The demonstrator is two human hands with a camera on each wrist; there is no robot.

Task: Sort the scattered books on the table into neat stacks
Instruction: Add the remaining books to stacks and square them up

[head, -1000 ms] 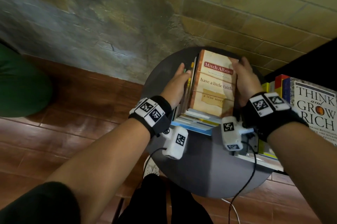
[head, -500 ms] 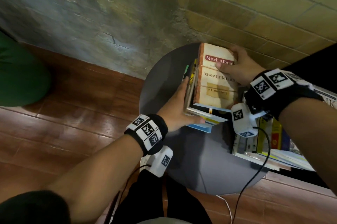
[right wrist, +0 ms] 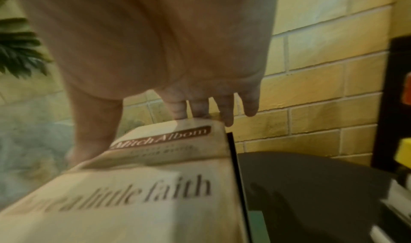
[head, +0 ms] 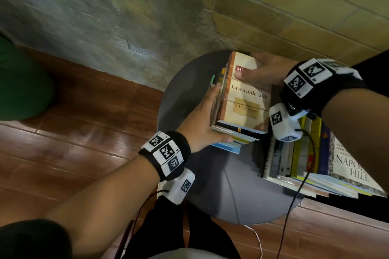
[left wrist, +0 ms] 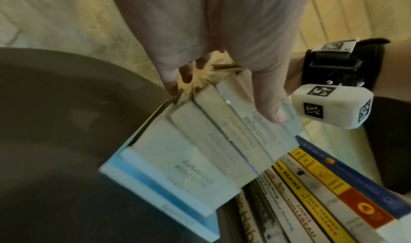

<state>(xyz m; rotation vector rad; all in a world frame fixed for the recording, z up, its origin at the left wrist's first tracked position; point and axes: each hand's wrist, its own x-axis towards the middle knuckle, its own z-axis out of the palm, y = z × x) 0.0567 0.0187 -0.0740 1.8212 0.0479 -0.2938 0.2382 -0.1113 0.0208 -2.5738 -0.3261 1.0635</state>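
Note:
A stack of books (head: pixel 235 130) stands at the back of the round grey table (head: pixel 221 185), topped by the tan "have a little faith" book (head: pixel 246 98). My left hand (head: pixel 202 119) presses straight fingers against the stack's left side, its thumb lying across the front page edges (left wrist: pixel 266 109). My right hand (head: pixel 265 69) grips the far end of the top book (right wrist: pixel 144 194), fingers (right wrist: pixel 200 106) curled over the far edge and thumb on the cover. In the left wrist view the lower books (left wrist: pixel 200 150) are fanned out unevenly.
A second stack (head: pixel 305 162) with its spines (left wrist: pixel 311 185) showing sits on the table's right, a Napoleon Hill book (head: pixel 353 170) on top, overhanging the rim. A brick wall is close behind. Something green (head: pixel 19 81) sits on the wooden floor at left. Wrist cables (head: pixel 294 195) hang over the table.
My left hand slid from the stack's side to its front-left corner. My right hand moved from the right side onto the far end of the top book.

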